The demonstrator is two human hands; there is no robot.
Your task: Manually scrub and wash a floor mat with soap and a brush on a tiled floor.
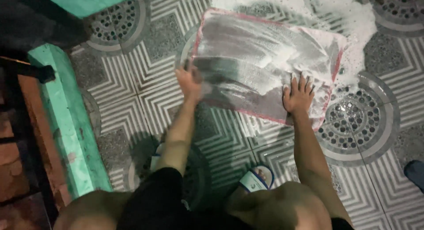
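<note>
Since the left hand (190, 82) is blurred, I honestly can't tell if it's open or curled; it sits at the near left edge of the soapy grey mat (260, 57). The right hand (298, 95) is easier, flat with fingers spread, pressing the mat's near right part. The mat, red-edged, lies on the patterned tile floor (145, 102), with white foam (353, 22) spilling past its far corner. A green ledge (66, 119) runs along the left, and a slipper (257, 177) peeks out between the knees.
</note>
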